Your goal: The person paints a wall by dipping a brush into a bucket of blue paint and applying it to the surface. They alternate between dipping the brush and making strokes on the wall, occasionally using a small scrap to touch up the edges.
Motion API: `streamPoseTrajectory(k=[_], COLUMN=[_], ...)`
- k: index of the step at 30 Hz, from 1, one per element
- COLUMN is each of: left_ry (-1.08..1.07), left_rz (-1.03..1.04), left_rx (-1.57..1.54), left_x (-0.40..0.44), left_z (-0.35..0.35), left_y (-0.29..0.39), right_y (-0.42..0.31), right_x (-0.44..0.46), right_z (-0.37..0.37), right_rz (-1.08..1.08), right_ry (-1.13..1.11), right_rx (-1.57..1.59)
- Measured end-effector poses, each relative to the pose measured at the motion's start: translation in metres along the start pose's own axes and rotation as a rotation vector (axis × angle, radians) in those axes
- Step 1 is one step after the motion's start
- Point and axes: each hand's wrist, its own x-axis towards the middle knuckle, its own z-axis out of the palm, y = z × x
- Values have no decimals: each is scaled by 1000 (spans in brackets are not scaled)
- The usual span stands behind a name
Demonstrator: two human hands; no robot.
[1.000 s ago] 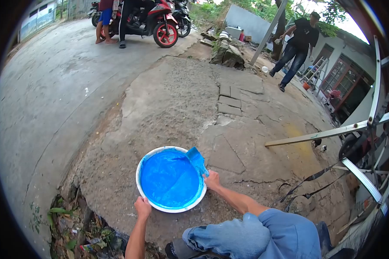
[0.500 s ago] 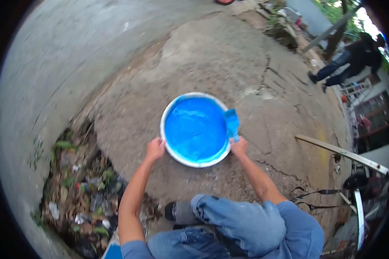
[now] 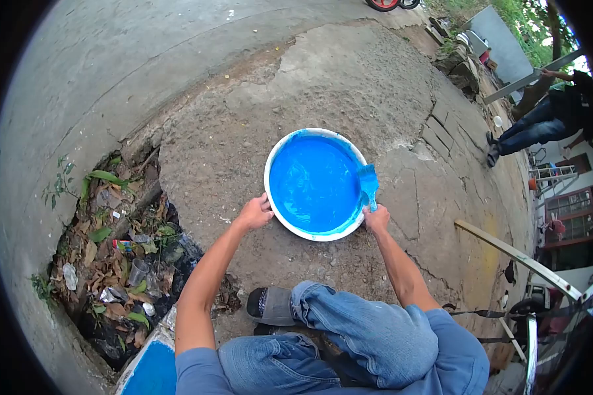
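A round white basin (image 3: 269, 172) of bright blue paint (image 3: 315, 183) is in front of my knees, over the rough ground. My left hand (image 3: 255, 212) is at its lower left rim, fingers curled against the outside edge. At the lower right rim, my right hand (image 3: 377, 218) is closed around the handle of a paintbrush (image 3: 368, 183) and also touches the basin. The brush's wide head points up, coated in blue, beside the right rim. Blue paint smears the inner wall and the rim near my right hand.
A litter-filled hole (image 3: 122, 263) lies to my left, beside a blue-painted surface (image 3: 153, 370). A long pale bar (image 3: 517, 253) juts in from the right. Farther off, a person (image 3: 553, 118) in dark clothes stands holding a grey beam (image 3: 530, 80). A red wheel (image 3: 382, 4) shows at the top.
In view, the basin and both hands have shifted right and slightly up as the camera turned. The brush remains in my right hand. More of the blue-painted surface shows at lower left.
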Motion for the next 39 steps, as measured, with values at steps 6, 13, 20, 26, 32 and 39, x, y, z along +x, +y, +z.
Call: streamPoseTrajectory(k=[6,13,20,26,32,39], left_ry=[-30,-50,50,168,338,596], left_rz=[-1,53,-29,142,316,398], left_rx=[-36,-58,12,-22,-220,-154], left_x=[14,35,-10,-97,-229,-374], left_z=[-2,-6,-12,-42,-37,12], left_y=[6,-2,10,13,31,45], right_y=[-10,-16,-26,-49,-85,-128], right_x=[13,31,13,-25,-46,-46], right_z=[3,6,-4,-46,-68,-80], right_rz=[-7,8,-50,-193,-481,-594], right_ry=[41,45,117,-93,-72,23], right_rx=[-22,-23,-83,-7,-50,-74])
